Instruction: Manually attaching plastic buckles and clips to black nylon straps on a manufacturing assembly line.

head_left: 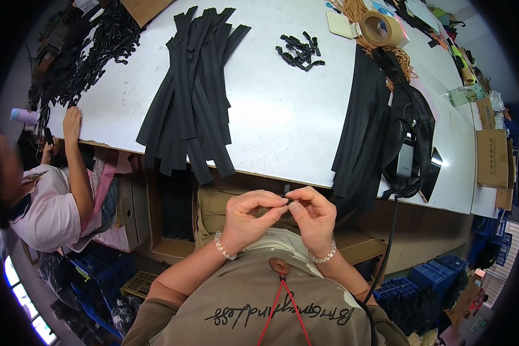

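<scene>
In front of my chest, my left hand (249, 216) and my right hand (313, 218) meet with thumbs and forefingers pinched together. Between the fingertips is a small black piece (290, 201), mostly covered, so its kind cannot be made out. Beyond my hands, a fanned stack of flat black strips (199, 95) lies on the white table (277, 121), some ends hanging over the near edge. More black strips (357, 121) lie to the right. A small pile of black plastic pieces (300, 52) sits farther back.
A large heap of black pieces (98, 52) covers the far left. A co-worker (57, 202) sits there, one hand on the table edge. At right are a black mesh bag (415, 115), a tape roll (380, 29), a bottle (466, 95) and cardboard boxes (493, 155). A black cable (391, 248) hangs nearby.
</scene>
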{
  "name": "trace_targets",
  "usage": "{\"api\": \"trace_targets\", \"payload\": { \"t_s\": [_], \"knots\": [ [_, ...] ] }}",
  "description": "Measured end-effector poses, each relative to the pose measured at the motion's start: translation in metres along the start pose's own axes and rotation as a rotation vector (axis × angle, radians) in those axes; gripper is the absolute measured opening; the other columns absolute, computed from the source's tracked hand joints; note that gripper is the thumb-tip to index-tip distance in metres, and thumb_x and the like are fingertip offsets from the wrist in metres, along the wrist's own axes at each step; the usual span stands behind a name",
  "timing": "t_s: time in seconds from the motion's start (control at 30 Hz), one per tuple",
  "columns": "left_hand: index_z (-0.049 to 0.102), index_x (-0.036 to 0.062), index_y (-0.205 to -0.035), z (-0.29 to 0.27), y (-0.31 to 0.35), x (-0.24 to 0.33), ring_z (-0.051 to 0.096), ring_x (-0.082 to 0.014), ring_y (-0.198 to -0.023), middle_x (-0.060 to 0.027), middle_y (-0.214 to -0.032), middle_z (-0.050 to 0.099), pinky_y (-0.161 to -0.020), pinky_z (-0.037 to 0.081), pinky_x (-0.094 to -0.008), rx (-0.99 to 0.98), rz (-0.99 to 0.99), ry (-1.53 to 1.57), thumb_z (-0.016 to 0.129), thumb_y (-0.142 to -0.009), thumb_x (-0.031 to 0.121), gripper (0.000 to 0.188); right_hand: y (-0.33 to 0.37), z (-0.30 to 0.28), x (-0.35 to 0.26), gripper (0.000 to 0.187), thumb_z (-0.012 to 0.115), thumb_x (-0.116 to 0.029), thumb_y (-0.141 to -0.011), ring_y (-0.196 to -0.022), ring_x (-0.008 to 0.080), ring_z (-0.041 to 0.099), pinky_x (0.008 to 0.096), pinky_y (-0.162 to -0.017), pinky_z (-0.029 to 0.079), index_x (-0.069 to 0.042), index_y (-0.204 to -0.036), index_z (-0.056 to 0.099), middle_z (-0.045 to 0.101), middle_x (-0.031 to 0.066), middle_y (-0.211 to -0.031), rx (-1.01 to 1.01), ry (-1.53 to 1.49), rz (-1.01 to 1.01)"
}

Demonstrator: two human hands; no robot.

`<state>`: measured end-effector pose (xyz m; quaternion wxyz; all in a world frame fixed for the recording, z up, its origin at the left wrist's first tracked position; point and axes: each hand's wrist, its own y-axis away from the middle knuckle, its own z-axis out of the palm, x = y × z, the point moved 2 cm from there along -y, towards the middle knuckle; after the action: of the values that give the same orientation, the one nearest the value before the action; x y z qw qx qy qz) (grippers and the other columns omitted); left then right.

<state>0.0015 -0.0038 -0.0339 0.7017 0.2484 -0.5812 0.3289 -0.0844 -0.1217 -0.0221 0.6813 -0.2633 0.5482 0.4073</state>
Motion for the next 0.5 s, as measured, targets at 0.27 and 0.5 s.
{"api": "trace_targets", "payload": {
  "t_s": [0.27, 0.5],
  "knots": [
    [0.066, -0.0019, -0.085, 0.001, -0.001, 0.002, 0.063, -0.0142, -0.079, -0.0103, -0.087, 0.067, -0.069, 0.051, -0.0244, -0.007, 0.004, -0.016, 0.066, -0.074, -0.008, 0.012, 0.0, -0.002, 0.0, 0.014, 0.062, 0.004, -0.081, -0.075, 0.0103, 0.056, 0.0207, -0.066, 0.045, 0.004, -0.094, 0.065, 0.061, 0.0062, -0.086, -0.012, 0.151, -0.076],
    [0.067, -0.0015, -0.083, 0.0, -0.002, 0.002, 0.064, -0.0149, -0.076, -0.011, -0.084, 0.067, -0.067, 0.051, -0.0247, -0.001, 0.066, -0.08, 0.067, -0.073, -0.008, 0.013, 0.002, 0.004, 0.006, 0.015, 0.057, 0.005, -0.084, -0.081, 0.0098, 0.055, 0.0208, -0.072, 0.044, 0.005, -0.098, 0.063, 0.06, 0.0065, -0.091, 0.009, -0.142, 0.028]
  ]
}}
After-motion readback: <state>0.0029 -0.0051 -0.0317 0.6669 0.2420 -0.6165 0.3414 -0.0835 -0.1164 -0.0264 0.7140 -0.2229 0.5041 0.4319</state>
